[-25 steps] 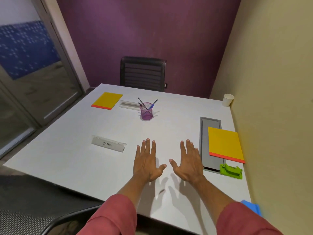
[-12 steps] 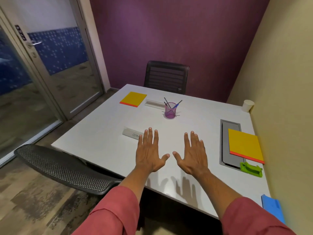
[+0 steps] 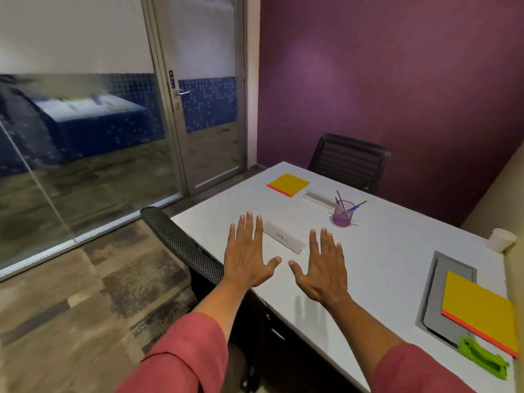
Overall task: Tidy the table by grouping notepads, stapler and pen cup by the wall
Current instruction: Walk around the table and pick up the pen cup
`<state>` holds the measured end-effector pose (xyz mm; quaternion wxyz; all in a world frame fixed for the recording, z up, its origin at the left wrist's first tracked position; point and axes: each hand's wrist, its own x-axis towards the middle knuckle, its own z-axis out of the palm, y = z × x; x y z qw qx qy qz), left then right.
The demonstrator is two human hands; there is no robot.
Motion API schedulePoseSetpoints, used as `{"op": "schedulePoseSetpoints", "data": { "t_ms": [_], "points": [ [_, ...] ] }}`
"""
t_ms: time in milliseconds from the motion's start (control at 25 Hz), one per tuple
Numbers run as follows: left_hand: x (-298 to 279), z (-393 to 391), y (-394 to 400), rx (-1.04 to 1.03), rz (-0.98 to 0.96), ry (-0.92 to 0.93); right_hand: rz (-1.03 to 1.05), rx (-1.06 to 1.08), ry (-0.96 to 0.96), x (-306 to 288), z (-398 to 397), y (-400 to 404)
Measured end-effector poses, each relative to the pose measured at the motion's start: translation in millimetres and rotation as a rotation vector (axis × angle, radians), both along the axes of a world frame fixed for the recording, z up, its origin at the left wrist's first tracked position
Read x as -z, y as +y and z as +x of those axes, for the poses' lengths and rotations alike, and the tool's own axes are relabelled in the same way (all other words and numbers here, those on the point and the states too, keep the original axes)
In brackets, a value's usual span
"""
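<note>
One yellow notepad (image 3: 288,184) lies at the table's far left corner. A second yellow notepad (image 3: 479,310) lies by the right wall, partly over a grey cable hatch (image 3: 435,296). A green stapler (image 3: 482,357) sits just in front of that pad. The purple mesh pen cup (image 3: 342,213) with pens stands mid-table toward the far side. My left hand (image 3: 249,255) and my right hand (image 3: 323,269) hover flat, palms down, fingers spread, above the near left part of the white table (image 3: 391,256). Both hands hold nothing.
A white name plate (image 3: 285,240) lies between my hands and the pen cup; a clear plate (image 3: 317,196) lies beyond. A paper cup (image 3: 500,239) stands by the right wall. Black chairs stand at the far side (image 3: 350,161) and the near left (image 3: 181,245). A glass door (image 3: 204,109) is left.
The view has swung left and back, showing more floor and the glass door. Both hands stay spread and empty, now over the table's near left part. Nothing on the table has moved.
</note>
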<state>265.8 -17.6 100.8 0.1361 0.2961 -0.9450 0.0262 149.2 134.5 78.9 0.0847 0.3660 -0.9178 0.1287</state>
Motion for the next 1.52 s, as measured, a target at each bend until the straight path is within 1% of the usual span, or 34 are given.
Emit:
{"op": "schedulePoseSetpoints", "data": {
  "t_ms": [240, 480, 640, 920, 1080, 1240, 1520],
  "points": [
    [-18, 85, -33, -0.203, -0.025, 0.038, -0.047, -0.191, 0.035, -14, 55, -62],
    [-33, 157, -87, -0.337, -0.009, 0.096, -0.092, -0.345, 0.069, -34, 108, -144],
    [-35, 203, -145, -0.395, -0.028, 0.104, -0.123, -0.428, 0.078, -42, 148, -214],
    [-48, 279, -278, -0.445, -0.045, 0.099, -0.154, -0.495, 0.091, -60, 222, -349],
    [-51, 303, -343, -0.457, -0.063, 0.100, -0.153, -0.500, 0.099, -64, 248, -415],
    [-49, 309, -404, -0.461, -0.072, 0.102, -0.136, -0.485, 0.126, -61, 253, -478],
    [-36, 281, -550, -0.461, -0.082, 0.043, -0.121, -0.448, 0.143, -43, 216, -633]
  ]
}}
